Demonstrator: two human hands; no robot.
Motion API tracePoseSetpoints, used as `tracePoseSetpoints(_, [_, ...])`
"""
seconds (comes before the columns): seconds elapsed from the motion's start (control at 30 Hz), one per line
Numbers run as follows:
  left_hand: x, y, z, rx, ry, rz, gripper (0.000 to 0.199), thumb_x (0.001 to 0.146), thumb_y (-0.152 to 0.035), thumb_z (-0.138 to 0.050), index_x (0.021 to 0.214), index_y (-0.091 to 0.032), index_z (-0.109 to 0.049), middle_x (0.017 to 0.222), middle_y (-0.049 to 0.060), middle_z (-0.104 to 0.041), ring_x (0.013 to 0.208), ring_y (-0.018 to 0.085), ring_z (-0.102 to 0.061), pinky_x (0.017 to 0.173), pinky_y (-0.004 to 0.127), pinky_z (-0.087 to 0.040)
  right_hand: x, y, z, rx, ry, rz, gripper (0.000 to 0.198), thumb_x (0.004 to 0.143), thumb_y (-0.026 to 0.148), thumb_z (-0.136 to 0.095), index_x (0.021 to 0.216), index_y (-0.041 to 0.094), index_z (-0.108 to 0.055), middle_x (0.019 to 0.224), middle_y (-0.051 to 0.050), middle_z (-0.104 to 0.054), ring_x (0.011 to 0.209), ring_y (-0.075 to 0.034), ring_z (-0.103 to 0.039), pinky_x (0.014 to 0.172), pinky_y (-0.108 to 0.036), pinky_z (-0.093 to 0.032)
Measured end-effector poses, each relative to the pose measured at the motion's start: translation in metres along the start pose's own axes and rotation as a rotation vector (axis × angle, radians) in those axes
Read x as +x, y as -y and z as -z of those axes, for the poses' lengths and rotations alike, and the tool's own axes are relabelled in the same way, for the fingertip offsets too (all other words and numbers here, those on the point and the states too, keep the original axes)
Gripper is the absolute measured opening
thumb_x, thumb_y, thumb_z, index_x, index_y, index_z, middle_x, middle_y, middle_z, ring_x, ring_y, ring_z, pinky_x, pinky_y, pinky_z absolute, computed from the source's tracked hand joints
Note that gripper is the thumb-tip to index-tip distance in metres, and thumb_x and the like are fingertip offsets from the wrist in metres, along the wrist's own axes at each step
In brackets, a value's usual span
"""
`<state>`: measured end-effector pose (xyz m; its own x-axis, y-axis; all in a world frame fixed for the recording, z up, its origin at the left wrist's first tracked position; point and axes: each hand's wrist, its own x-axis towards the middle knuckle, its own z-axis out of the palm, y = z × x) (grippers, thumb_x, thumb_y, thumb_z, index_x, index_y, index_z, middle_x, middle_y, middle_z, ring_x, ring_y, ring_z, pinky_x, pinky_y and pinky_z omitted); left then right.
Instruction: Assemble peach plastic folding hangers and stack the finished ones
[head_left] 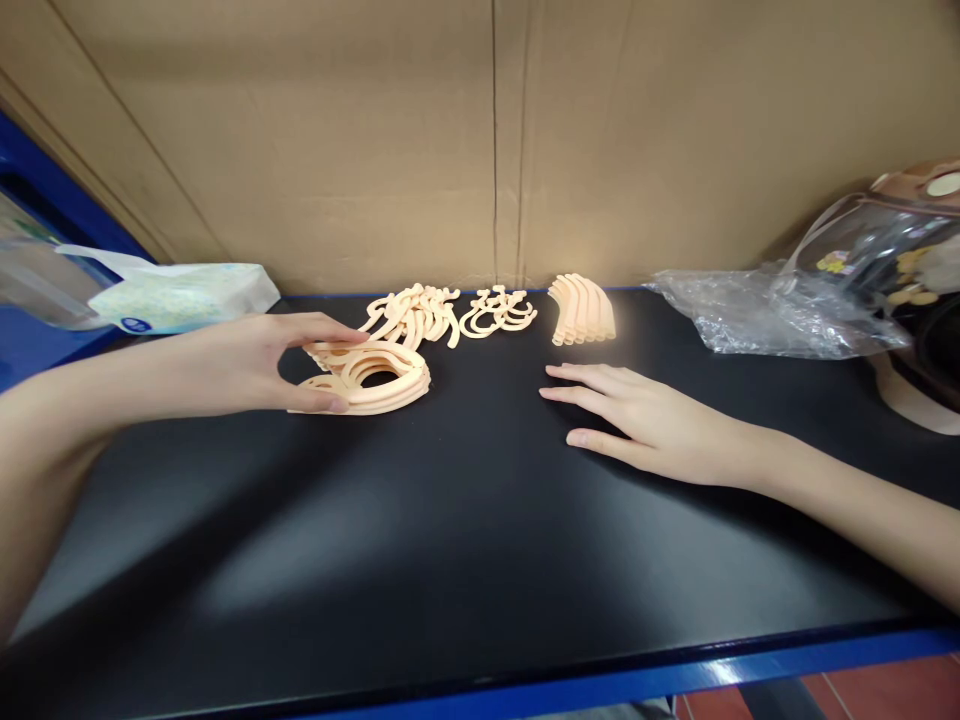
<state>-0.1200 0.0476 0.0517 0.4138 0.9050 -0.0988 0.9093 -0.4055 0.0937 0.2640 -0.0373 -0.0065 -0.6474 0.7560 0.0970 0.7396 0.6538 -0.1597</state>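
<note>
At the left, my left hand (247, 365) has its thumb and fingers around the near end of a stack of beige plastic frames (409, 385). These are flat, rounded pieces with large openings, lying on top of each other. My right hand (637, 415) is over the black tabletop with its fingers stretched out and apart, holding nothing. Just beyond it stands a neat row of curved beige pieces (583, 308). A loose pile of curved beige strips (416, 312) lies behind the stack. Between that pile and the row are several small beige hooks (499, 312).
The black table (450, 550) has a blue front edge and meets a cardboard wall (337, 140) at the back. A tissue pack (195, 295) lies at the back left. Crumpled clear plastic wrap (780, 310) and a transparent bag (885, 250) occupy the right side.
</note>
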Motion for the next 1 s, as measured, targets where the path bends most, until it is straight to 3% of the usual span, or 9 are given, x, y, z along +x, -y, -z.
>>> tracePoseSetpoints(0.33, [-0.001,-0.005,0.002,-0.013,0.048,-0.018,0.073,0.070,-0.069,-0.060,0.132,-0.033,-0.050,0.135,-0.003,-0.056,0.114,0.025,-0.056,0.098,0.028,-0.038,0.000,0.001,0.002,0.036,-0.003,-0.005,0.054,0.097,0.051,-0.036,0.141,0.021,-0.045,0.151,-0.010,-0.038,0.137,-0.027,-0.037,0.111,-0.051,-0.033])
tracePoseSetpoints(0.67, [-0.002,-0.008,0.003,-0.004,0.063,-0.007,0.071,0.070,-0.070,-0.058,0.132,-0.037,-0.049,0.133,-0.006,-0.056,0.113,0.022,-0.056,0.095,0.025,-0.038,-0.001,0.001,0.002,0.015,0.004,-0.006,0.055,0.097,0.051,-0.035,0.141,0.019,-0.045,0.151,-0.010,-0.038,0.137,-0.026,-0.036,0.112,-0.049,-0.033])
tracePoseSetpoints(1.0, [-0.001,-0.010,0.002,-0.013,0.059,-0.001,0.073,0.069,-0.069,-0.059,0.132,-0.033,-0.051,0.133,-0.003,-0.056,0.113,0.024,-0.056,0.093,0.026,-0.039,0.000,0.001,0.001,0.026,-0.007,-0.002,0.054,0.097,0.050,-0.036,0.141,0.021,-0.045,0.151,-0.010,-0.038,0.137,-0.027,-0.037,0.111,-0.051,-0.033])
